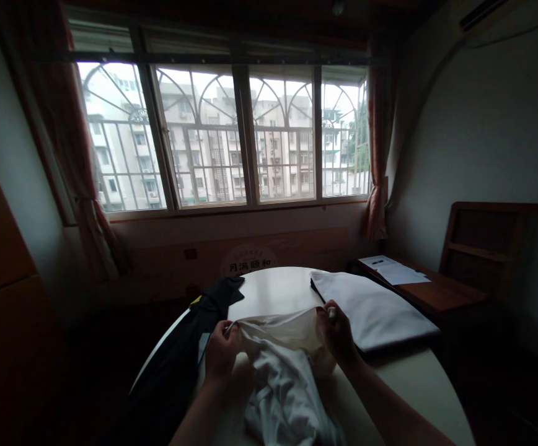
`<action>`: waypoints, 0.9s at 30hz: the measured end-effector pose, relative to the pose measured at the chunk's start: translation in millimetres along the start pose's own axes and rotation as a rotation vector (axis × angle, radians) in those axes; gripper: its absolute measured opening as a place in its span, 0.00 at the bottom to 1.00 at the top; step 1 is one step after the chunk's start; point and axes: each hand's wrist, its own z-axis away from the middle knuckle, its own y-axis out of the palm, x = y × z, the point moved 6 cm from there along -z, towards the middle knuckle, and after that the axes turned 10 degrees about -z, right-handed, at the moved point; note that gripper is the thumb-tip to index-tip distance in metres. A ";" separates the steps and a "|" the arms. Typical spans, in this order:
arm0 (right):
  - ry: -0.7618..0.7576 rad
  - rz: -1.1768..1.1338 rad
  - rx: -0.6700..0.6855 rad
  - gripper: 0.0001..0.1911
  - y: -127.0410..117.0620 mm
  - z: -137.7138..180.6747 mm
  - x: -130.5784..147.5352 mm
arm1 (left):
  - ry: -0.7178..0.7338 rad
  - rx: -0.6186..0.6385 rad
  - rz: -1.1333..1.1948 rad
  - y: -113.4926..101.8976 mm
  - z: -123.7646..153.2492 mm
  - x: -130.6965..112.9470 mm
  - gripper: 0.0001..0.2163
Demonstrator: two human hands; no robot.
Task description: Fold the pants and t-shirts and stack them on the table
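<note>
A thin white garment point(282, 378) is stretched between my two hands above a round white table. My left hand point(222, 347) pinches its edge on the left, fingers closed. On the right, my right hand point(336, 331) grips the opposite side of the same edge, also closed. Between them the upper part is pulled taut and looks see-through, while the lower part hangs in crumpled folds toward me. A small pale spot shows at the right fingers; I cannot make out what it is. The garment's exact kind is unclear.
Dark clothing point(171, 365) with a bit of yellow lies along the left of the round table point(273, 282). A flat white folded cloth point(371, 310) with a dark underside lies to the right. Beyond it, papers point(396, 271) rest on a wooden desk point(455, 294). Barred windows stand ahead.
</note>
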 end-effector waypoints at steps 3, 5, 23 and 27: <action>-0.005 0.015 -0.004 0.16 -0.4 -0.7 1.1 | -0.020 -0.002 -0.003 -1.8 1.4 1.2 0.13; -0.039 0.059 0.009 0.16 0.9 -1.0 3.2 | -0.035 -0.017 -0.004 -4.2 0.9 2.1 0.13; -0.037 0.127 0.131 0.10 14.9 4.1 -4.1 | -0.014 0.015 -0.011 4.5 -2.1 4.4 0.13; 0.013 0.146 0.292 0.07 28.7 11.4 -5.8 | 0.076 0.041 -0.007 9.5 -1.1 -1.6 0.12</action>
